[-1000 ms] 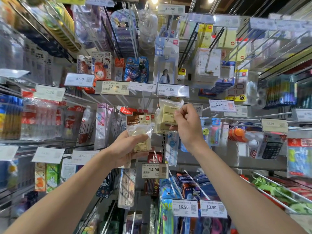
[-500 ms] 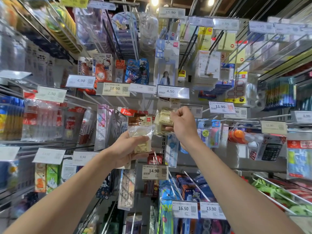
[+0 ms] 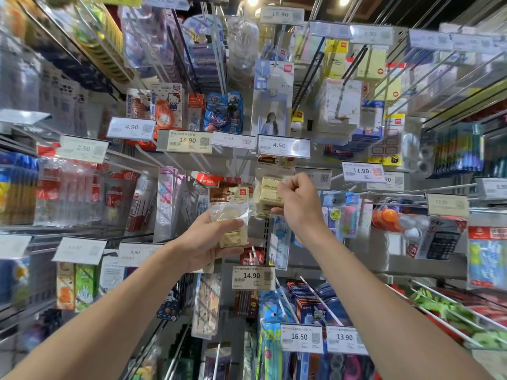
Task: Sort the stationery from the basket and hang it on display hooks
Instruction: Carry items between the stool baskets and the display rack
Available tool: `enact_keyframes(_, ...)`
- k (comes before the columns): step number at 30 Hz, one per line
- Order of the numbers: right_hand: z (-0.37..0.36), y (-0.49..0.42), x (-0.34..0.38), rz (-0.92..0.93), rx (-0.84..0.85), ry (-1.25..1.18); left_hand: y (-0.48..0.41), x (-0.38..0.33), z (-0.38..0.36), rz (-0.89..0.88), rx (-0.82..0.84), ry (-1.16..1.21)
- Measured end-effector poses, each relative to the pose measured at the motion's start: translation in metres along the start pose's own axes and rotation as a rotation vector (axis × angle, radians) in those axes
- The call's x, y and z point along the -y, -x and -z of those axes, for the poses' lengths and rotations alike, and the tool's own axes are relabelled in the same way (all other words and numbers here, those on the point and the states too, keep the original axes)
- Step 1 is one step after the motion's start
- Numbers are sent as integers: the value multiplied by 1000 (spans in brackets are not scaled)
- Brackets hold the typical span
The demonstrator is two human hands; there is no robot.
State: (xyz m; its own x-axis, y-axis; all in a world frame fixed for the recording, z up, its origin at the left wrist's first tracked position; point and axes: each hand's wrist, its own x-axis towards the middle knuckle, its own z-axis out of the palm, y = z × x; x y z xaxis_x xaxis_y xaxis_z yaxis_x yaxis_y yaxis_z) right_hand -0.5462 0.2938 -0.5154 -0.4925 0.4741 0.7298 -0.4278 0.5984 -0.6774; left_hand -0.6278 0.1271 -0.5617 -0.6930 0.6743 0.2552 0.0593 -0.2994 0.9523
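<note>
Stationery packets: two, one in each grip, raised in front of the stocked racks.

The left grip (image 3: 211, 242) curls round the first packet (image 3: 230, 208), a clear bag of pale yellow blocks with a brown header card on top and the thumb across its front. The right grip (image 3: 299, 207) pinches the second packet (image 3: 270, 192) at 2 o'clock of the first, close beside it. One 4.50 price tag (image 3: 282, 146) sits at 12 o'clock of the second packet, and one 14.90 price tag (image 3: 253, 277) at 6 o'clock of the first.
</note>
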Motion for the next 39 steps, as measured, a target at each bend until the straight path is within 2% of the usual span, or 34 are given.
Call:
enact_keyframes(9, -1, -4, -3, -188, 8, 15, 0, 0, 1, -9, -14, -8)
enact_keyframes(18, -8, -11, -11, -265, 16, 132, -8, 4, 6, 15, -43, 36)
enact_keyframes(22, -11, -9, -20, -254, -15, 352, -11, 6, 9, 37, -69, 85)
enact_keyframes(24, -10, -1, -25, -235, -95, 556, -10, 6, 9, 27, -71, 82)
enact_keyframes(26, -9, 12, -27, -121, -197, 662, -7, 6, 9, 12, -32, 73)
enact_keyframes(27, -10, 19, -29, -40, -197, 629, -6, 6, 9, -5, 2, 53)
enact_keyframes(29, -15, 27, -29, 59, -57, 397, -4, 6, 10, -41, 64, 10)
enact_keyframes(31, -21, 32, -25, 0, 145, 179, -5, 6, 10, -76, 98, -35)
enact_keyframes(33, -27, 35, -23, -98, 261, 88, -7, 7, 10, -95, 113, -56)
enact_keyframes(39, -39, 36, -19, -249, 183, -85, -4, 7, 6, -111, 113, -80)
